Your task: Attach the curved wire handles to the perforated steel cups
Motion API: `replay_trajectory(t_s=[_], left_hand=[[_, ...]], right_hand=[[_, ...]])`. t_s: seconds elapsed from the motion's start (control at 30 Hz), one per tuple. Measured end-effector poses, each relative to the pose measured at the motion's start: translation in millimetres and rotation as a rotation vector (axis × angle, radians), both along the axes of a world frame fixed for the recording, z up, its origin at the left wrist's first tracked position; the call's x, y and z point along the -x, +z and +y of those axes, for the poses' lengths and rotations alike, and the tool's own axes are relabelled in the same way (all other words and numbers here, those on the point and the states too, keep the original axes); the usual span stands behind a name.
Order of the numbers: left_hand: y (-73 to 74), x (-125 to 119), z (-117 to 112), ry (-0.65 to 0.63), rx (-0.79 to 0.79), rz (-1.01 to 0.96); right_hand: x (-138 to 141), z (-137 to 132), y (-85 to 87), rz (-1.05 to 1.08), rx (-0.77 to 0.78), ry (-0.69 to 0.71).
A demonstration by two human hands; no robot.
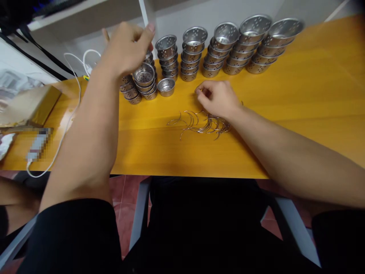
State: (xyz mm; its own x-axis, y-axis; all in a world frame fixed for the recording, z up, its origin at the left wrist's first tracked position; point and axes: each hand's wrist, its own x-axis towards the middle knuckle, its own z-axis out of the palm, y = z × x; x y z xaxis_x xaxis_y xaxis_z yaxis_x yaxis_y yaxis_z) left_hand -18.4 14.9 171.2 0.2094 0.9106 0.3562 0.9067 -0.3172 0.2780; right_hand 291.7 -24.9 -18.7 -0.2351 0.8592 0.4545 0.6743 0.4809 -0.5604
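Note:
My left hand point(127, 47) reaches over the stacks at the back left, thumb stretched out and one finger sticking out on the far side. Its other fingers are mostly hidden, and I see nothing held. Under it stand stacked perforated metal cups point(144, 76), partly covered by my wrist. A single metal cup point(166, 87) sits to their right. My right hand point(218, 97) rests low over the table with fingers curled and pinched together; whatever they hold is hidden. Just in front of it lies a loose pile of thin curved metal wires point(209, 123), partly beneath my wrist.
More stacks of perforated metal cups point(196, 57) line the back of the yellow wooden table point(171, 156). A cardboard box point(42, 104), a blurred-out device point(38, 144) and a white cable point(77, 102) lie at left. Another person's limb point(17, 196) shows at lower left.

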Motion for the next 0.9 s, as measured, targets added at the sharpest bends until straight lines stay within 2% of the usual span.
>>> replay_trajectory(t_s=[0.07,0.2,0.27,0.4,0.57,0.7,0.77,0.9], left_hand=[[8.8,-8.9,6.3,-0.025,0.084,0.023],[13.2,-24.8,23.6,0.113,0.311,0.199],[13.6,-30.1,27.8,0.142,0.375,0.249],[13.1,-34.7,29.5,0.198,0.427,0.319],[10.6,-36.1,38.9,0.183,0.422,0.333],[5.8,-31.6,39.6,0.232,0.428,0.363],[1.7,-21.6,38.2,0.154,0.388,0.329],[-0.4,5.6,50.4,-0.296,0.135,0.149]], right_hand=[[0.4,-0.8,0.8,-0.009,-0.011,-0.013],[-0.8,-4.7,6.8,-0.063,0.036,-0.045],[-1.1,-6.7,10.3,-0.073,0.065,-0.052],[0.6,-9.2,14.5,-0.092,0.083,-0.068],[1.7,-11.6,18.3,-0.103,0.084,-0.063],[0.8,-13.9,21.3,-0.119,0.091,-0.061],[0.9,-15.3,22.8,-0.128,0.092,-0.066],[2.1,-17.9,26.7,-0.135,0.107,-0.071]])
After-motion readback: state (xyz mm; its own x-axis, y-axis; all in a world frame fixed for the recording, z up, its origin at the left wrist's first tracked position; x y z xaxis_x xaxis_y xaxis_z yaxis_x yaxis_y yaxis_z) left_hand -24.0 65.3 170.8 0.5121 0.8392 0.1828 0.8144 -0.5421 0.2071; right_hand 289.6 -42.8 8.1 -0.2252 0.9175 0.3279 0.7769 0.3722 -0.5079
